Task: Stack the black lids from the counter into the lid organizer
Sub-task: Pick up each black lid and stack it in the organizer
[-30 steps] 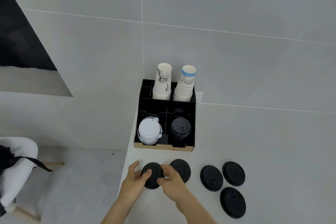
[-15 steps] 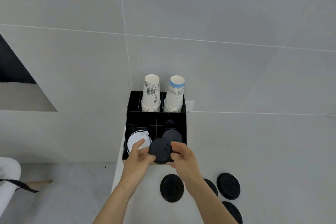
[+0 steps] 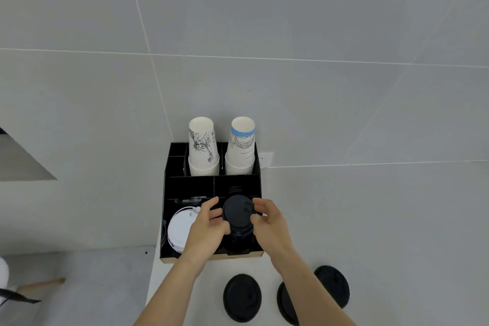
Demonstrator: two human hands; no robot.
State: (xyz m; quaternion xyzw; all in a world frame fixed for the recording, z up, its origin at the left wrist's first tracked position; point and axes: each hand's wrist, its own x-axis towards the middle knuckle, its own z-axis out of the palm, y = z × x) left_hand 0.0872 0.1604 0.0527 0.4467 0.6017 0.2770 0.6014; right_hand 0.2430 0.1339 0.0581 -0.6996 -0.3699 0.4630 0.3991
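Note:
The black lid organizer point(image 3: 189, 188) stands on the counter against the wall. Both hands hold one black lid point(image 3: 237, 213) over the stack of black lids in its front right compartment. My left hand point(image 3: 206, 230) grips the lid's left edge and my right hand point(image 3: 270, 225) its right edge. Whether the lid rests on the stack I cannot tell. Three more black lids lie on the counter in front: one at the centre point(image 3: 242, 298), one partly hidden by my right forearm point(image 3: 285, 304), one at the right point(image 3: 334, 284).
White lids point(image 3: 178, 230) fill the front left compartment. Two stacks of paper cups point(image 3: 203, 151) point(image 3: 241, 147) stand upside down in the back compartments. The counter's left edge drops to the floor beside the organizer. A white wall socket point(image 3: 265, 159) sits behind it.
Both hands have carried the black lid from the counter up and forward over the front right compartment's stack. The camera has moved closer.

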